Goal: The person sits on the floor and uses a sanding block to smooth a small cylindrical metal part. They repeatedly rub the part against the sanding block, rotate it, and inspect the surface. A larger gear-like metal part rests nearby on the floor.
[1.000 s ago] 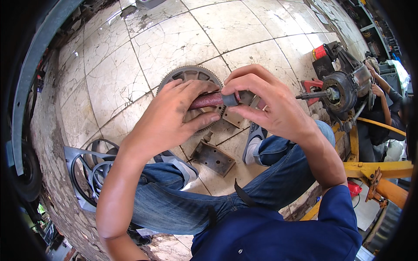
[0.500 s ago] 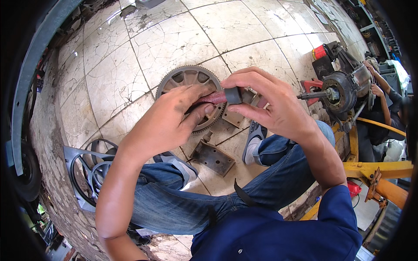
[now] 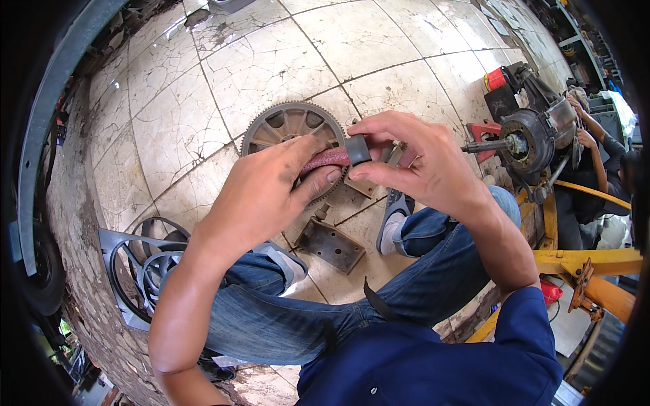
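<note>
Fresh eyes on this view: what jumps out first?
At centre, the left hand holds a reddish strip that meets a dark ring in the right hand. Partly hidden behind the left hand, a toothed wheel lies on cracked tiles. At right, a yellow frame stands out.

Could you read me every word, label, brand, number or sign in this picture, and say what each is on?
No text can be read here.
Dark ring in the right hand: no lettering shows.
Reddish strip in the left hand: no lettering shows.
Dark blue shirt: one pale spot, too small to tell whether it is lettering.
Red cylinder, upper right: any marking is too small to read.
</note>
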The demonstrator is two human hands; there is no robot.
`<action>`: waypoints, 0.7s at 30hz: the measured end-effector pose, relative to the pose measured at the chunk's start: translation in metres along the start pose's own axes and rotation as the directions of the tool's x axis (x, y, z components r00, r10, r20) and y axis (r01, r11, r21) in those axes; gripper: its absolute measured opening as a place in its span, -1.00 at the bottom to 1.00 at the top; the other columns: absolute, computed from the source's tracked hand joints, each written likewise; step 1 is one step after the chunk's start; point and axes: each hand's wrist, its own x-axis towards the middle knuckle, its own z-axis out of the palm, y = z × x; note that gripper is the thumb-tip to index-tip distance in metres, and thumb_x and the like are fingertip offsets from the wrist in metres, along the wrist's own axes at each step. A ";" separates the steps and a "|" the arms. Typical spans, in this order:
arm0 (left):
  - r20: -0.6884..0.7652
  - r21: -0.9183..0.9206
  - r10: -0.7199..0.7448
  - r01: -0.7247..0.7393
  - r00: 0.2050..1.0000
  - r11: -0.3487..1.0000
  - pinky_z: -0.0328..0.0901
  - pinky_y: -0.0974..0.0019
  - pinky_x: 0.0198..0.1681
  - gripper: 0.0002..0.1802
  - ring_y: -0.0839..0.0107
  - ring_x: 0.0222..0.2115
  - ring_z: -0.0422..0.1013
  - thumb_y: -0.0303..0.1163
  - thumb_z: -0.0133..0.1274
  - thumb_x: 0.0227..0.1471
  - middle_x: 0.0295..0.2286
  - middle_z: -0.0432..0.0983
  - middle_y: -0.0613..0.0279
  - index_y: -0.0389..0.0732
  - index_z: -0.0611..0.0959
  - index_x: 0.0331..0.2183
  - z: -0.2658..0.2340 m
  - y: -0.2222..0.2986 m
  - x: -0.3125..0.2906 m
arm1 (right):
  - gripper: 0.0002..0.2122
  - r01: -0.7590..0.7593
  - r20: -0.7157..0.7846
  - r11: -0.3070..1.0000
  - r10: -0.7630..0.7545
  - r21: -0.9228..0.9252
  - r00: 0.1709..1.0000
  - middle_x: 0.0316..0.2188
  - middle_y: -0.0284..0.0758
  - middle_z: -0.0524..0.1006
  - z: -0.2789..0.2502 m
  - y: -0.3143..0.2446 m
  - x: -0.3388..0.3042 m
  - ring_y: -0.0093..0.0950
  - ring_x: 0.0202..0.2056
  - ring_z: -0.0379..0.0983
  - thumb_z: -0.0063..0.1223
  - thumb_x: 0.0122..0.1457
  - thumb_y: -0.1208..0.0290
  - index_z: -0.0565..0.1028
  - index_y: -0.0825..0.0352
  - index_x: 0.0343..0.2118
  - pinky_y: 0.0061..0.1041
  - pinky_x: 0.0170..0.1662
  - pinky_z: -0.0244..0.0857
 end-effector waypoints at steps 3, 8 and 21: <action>0.001 0.030 0.003 -0.003 1.000 1.000 0.44 0.03 -0.18 -0.57 -0.05 -0.24 0.59 -0.21 0.24 0.17 -0.26 0.64 -0.05 -0.28 0.59 -0.03 -0.001 0.003 -0.001 | -0.49 -0.016 0.021 0.999 0.016 0.034 1.000 -0.17 -0.36 0.64 -0.002 -0.002 -0.001 -0.62 -0.27 0.58 0.49 0.03 0.41 0.57 0.25 0.08 -0.62 -0.43 0.41; 0.027 0.066 -0.033 0.031 0.999 0.997 0.45 0.11 -0.20 -0.51 -0.03 -0.30 0.60 -0.24 0.30 0.13 -0.34 0.64 -0.09 -0.30 0.59 0.01 0.000 0.005 -0.003 | -0.51 0.003 0.055 0.999 -0.006 0.041 0.998 -0.16 -0.37 0.65 0.000 -0.003 0.001 -0.60 -0.26 0.58 0.47 0.03 0.43 0.58 0.20 0.07 -0.61 -0.41 0.38; 0.096 -0.235 -0.051 0.072 0.994 0.969 0.37 -0.08 -0.27 -0.65 -0.26 -0.27 0.52 -0.19 0.13 0.28 -0.37 0.61 -0.20 -0.30 0.55 -0.14 0.007 0.002 -0.003 | -0.48 0.028 0.051 0.998 -0.031 0.060 0.998 -0.10 -0.38 0.63 -0.003 -0.004 0.004 -0.60 -0.23 0.57 0.47 0.01 0.45 0.58 0.17 0.11 -0.63 -0.41 0.39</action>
